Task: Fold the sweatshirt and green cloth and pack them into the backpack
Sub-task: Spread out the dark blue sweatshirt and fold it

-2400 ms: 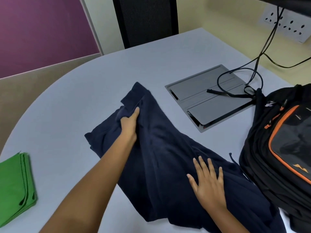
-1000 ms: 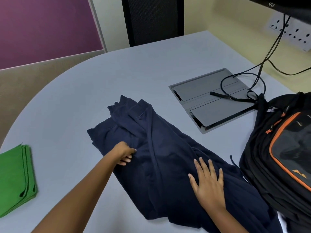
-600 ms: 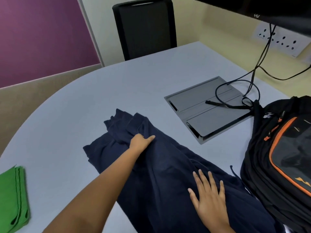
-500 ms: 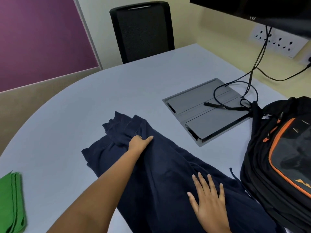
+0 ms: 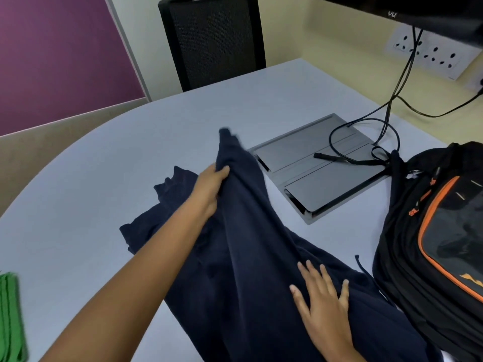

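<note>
A dark navy sweatshirt (image 5: 248, 270) lies crumpled across the middle of the pale grey table (image 5: 104, 178). My left hand (image 5: 211, 186) grips a fold of it and holds that part raised off the table, its tip pointing toward the far side. My right hand (image 5: 321, 301) presses flat on the sweatshirt's near part with fingers spread. The folded green cloth (image 5: 10, 317) lies at the left edge of the view, partly cut off. At the right lies the black backpack (image 5: 431, 244) with orange trim; whether it is unzipped is not visible.
A grey flip-up cable box (image 5: 321, 165) is set into the table behind the sweatshirt, with black cables (image 5: 386, 121) running from it up to wall sockets (image 5: 431, 53). A black chair (image 5: 211, 40) stands at the far edge. A monitor's lower edge (image 5: 407, 11) hangs top right.
My left hand has closed on a fold of the sweatshirt and lifted it up and away from me. My right hand stays pressed flat on the near part.
</note>
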### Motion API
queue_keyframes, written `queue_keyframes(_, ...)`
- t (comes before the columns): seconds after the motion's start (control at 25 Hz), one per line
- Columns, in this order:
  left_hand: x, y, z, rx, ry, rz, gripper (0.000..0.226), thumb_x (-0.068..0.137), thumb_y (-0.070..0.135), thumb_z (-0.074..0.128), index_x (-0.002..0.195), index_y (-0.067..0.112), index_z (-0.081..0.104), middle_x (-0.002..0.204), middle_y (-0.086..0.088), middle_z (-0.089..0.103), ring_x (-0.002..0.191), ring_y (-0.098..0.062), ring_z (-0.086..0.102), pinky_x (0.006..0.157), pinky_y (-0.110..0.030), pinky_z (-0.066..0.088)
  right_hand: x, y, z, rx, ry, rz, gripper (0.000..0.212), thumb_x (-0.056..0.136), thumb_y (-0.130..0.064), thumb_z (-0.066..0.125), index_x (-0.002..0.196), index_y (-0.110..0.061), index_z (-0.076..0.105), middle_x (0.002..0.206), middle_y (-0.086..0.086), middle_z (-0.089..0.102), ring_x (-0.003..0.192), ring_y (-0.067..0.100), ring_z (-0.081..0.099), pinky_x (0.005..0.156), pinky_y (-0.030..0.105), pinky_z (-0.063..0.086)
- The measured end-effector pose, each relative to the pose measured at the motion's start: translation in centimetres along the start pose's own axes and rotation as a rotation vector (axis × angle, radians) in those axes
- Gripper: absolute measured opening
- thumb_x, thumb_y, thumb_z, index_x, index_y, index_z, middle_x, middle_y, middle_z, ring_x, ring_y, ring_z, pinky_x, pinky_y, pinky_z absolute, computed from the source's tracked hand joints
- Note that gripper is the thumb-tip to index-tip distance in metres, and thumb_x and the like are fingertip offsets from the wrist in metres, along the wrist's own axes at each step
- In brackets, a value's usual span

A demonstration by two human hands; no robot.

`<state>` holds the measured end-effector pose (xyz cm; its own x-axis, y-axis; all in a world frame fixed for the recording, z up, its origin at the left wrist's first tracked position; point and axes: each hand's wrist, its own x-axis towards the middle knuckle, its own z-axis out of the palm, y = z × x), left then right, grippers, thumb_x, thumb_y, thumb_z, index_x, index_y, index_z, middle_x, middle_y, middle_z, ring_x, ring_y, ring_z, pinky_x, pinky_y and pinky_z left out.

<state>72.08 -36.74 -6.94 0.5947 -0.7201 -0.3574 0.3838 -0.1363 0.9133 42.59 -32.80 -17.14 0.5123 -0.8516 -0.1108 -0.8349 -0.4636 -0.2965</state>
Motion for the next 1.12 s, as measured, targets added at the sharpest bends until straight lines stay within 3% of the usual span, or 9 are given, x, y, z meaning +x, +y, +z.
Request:
queue_keyframes(0.16, 1.2, -0.3, -4.7, -0.325, 0.069, -0.028, 0.014, 0.094, 0.011, 0.047, 0.087, 0.018, 0.058, 0.089, -0.003, 0.063, 0.081, -0.011, 0.062, 0.076, -0.026, 0.054, 1.1, -2.5, -2.6, 0.143, 0.084, -0.042, 0.072, 0.081, -0.074, -0.004, 0.143, -0.044, 0.016, 0.146, -0.027, 0.007, 0.140, -0.003, 0.000, 0.108, 0.038, -0.028)
queue_keyframes(0.24, 1.6, -2.7, -7.3, -0.204, 0.249, -0.154, 0.014, 0.091, 0.012, 0.051, 0.078, 0.016, 0.055, 0.078, -0.003, 0.057, 0.065, -0.007, 0.060, 0.058, -0.021, 0.052, 1.7, -3.4, -2.3, 0.069, 0.033, -0.097, 0.067, 0.086, -0.070, -0.001, 0.144, -0.041, 0.019, 0.150, -0.023, 0.009, 0.143, 0.003, 0.005, 0.111, 0.046, -0.021)
queue_keyframes(0.32, 1.6, -5.5, -9.7, -0.066, 0.296, -0.239, 0.011, 0.093, 0.011, 0.051, 0.086, 0.015, 0.059, 0.089, -0.003, 0.062, 0.071, -0.010, 0.061, 0.063, -0.024, 0.052, 1.7, -3.3, -0.9, -0.053, -0.072, -0.133, 0.063, 0.093, -0.064, 0.006, 0.144, -0.034, 0.024, 0.153, -0.012, 0.017, 0.143, 0.016, 0.018, 0.112, 0.060, -0.002)
queue_keyframes(0.48, 1.8, -5.7, -11.0, 0.113, 0.273, -0.221, 0.020, 0.090, 0.019, 0.060, 0.072, 0.016, 0.052, 0.077, -0.002, 0.059, 0.069, -0.014, 0.055, 0.067, -0.029, 0.052, 0.8, -4.3, 0.0, -0.129, -0.052, -0.231, 0.059, 0.096, -0.057, 0.010, 0.145, -0.029, 0.026, 0.155, -0.002, 0.021, 0.142, 0.022, 0.016, 0.111, 0.056, -0.001)
queue_keyframes(0.6, 2.7, -5.0, -10.9, 0.338, 0.554, -0.094, 0.038, 0.088, 0.018, 0.061, 0.058, 0.018, 0.038, 0.061, -0.001, 0.043, 0.055, -0.013, 0.038, 0.053, -0.025, 0.039, -0.1, -5.3, 0.9, -0.177, -0.128, -0.379, 0.056, 0.097, -0.056, 0.012, 0.142, -0.031, 0.032, 0.152, -0.004, 0.029, 0.142, 0.021, 0.016, 0.111, 0.054, 0.002)
queue_keyframes(0.72, 1.7, -5.3, -9.7, 0.532, 0.743, -0.014, 0.006, 0.086, 0.013, 0.057, 0.083, 0.011, 0.053, 0.091, -0.007, 0.054, 0.076, -0.020, 0.051, 0.067, -0.027, 0.046, 0.1, -5.0, 2.5, -0.229, -0.298, -0.362, 0.059, 0.095, -0.060, 0.011, 0.141, -0.031, 0.034, 0.150, -0.004, 0.036, 0.142, 0.021, 0.017, 0.109, 0.052, 0.006)
queue_keyframes(0.76, 0.8, -5.6, -8.5, 0.674, 0.772, 0.030, 0.018, 0.085, 0.014, 0.057, 0.102, 0.010, 0.053, 0.111, -0.010, 0.053, 0.095, -0.026, 0.052, 0.080, -0.035, 0.048, 0.4, -5.0, 2.8, -0.245, -0.315, -0.350, 0.060, 0.095, -0.060, 0.010, 0.141, -0.030, 0.034, 0.150, -0.003, 0.036, 0.141, 0.022, 0.019, 0.109, 0.053, 0.006)
queue_keyframes(0.96, -9.2, -11.8, -0.9, 0.933, 0.252, 0.422, 0.051, 0.087, 0.010, 0.053, 0.136, 0.015, 0.040, 0.144, -0.002, 0.040, 0.133, -0.020, 0.035, 0.110, -0.040, 0.029, 1.2, -4.3, 0.9, -0.080, -0.348, -0.445, 0.079, 0.079, -0.071, 0.002, 0.148, -0.035, 0.011, 0.157, -0.012, -0.006, 0.143, 0.013, -0.017, 0.111, 0.044, -0.020)
queue_keyframes(1.12, -18.9, -18.8, 0.0, 1.162, -0.101, 0.510, 0.053, 0.087, 0.033, 0.047, 0.137, 0.016, 0.040, 0.142, 0.002, 0.047, 0.131, -0.016, 0.045, 0.106, -0.041, 0.040, -1.0, -0.9, -2.6, -0.097, -0.240, -0.373, 0.087, 0.076, -0.075, -0.003, 0.141, -0.033, 0.035, 0.155, -0.010, 0.021, 0.145, 0.013, 0.010, 0.114, 0.050, -0.001)
